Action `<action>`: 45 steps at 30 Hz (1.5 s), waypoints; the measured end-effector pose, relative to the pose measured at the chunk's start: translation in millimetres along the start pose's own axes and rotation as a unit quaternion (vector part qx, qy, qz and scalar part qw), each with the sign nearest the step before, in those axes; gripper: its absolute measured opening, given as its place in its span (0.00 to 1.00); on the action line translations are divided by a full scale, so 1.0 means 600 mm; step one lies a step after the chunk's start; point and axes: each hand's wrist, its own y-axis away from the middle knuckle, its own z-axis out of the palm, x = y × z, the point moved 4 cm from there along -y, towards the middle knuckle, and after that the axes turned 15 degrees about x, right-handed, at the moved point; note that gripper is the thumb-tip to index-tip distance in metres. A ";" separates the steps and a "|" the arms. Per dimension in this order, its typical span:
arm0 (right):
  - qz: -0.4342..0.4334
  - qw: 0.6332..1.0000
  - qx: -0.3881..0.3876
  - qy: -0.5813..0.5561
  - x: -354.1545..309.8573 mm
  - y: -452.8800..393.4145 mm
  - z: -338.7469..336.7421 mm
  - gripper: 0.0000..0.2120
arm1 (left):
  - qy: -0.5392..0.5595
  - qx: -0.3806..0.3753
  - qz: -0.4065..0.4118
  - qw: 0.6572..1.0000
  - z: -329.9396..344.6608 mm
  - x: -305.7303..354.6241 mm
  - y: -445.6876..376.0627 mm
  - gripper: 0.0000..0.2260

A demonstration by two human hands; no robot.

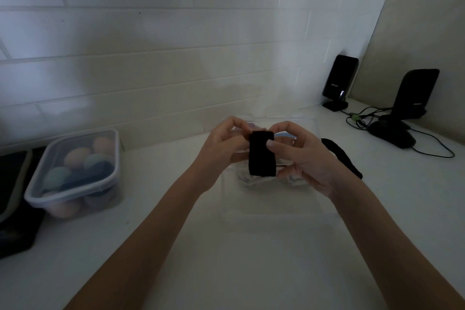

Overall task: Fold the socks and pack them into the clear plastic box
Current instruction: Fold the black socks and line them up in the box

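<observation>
A folded black sock (260,158) hangs upright in the air above the clear plastic box (305,128). My left hand (224,148) pinches its top left edge. On the other side my right hand (302,156) grips it, thumb across the front. The box stands on the white table behind and under my hands, with pale folded things inside, partly hidden. A second black sock (342,157) lies stretched out on the table just right of the box.
A lidded clear container (75,171) of rolled coloured socks stands at the left. A dark tray (12,199) lies at the far left edge. Two black speakers (339,80), a mouse (392,133) and cables occupy the back right corner. A tiled wall rises behind.
</observation>
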 end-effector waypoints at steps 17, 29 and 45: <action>-0.037 0.996 0.056 0.055 0.003 0.007 0.014 0.03 | -0.097 0.128 0.108 0.981 -0.007 0.010 0.017 0.08; -0.043 0.936 0.127 0.326 0.030 0.057 0.039 0.09 | -0.310 0.209 0.166 0.912 -0.049 -0.016 0.084 0.02; 0.021 0.893 0.014 0.450 0.054 0.063 0.069 0.13 | -0.300 0.169 0.115 0.932 -0.047 -0.021 0.089 0.09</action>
